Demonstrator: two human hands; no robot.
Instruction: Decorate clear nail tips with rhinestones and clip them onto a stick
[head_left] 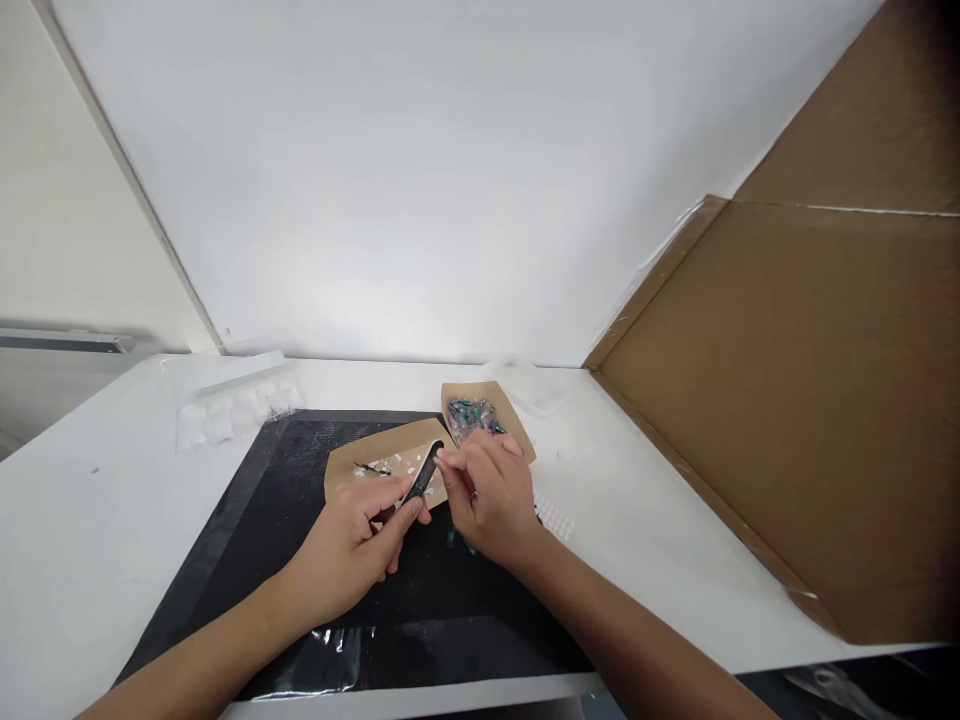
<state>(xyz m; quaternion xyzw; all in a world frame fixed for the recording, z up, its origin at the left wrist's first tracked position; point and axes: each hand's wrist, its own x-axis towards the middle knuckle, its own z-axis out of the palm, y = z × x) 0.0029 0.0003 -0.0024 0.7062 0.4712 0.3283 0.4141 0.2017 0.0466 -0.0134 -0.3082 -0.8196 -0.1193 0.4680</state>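
Note:
My left hand (360,545) is closed around a slim black tool (421,478), held like tweezers, its tip pointing up toward my right hand. My right hand (487,495) is pinched at the tool's tip; whatever sits between its fingers is too small to make out. Both hands hover over a black mat (300,560). Under them lies a brown paper tray (375,462) with small white bits on it. A second brown paper tray (510,405) just behind my right hand holds a pile of small teal and multicoloured pieces (471,415).
A clear plastic compartment tray (232,410) sits at the back left of the white table (90,500). A small white bumpy sheet (553,518) lies right of my right hand. A large brown cardboard panel (795,400) leans along the right side. A white wall stands behind.

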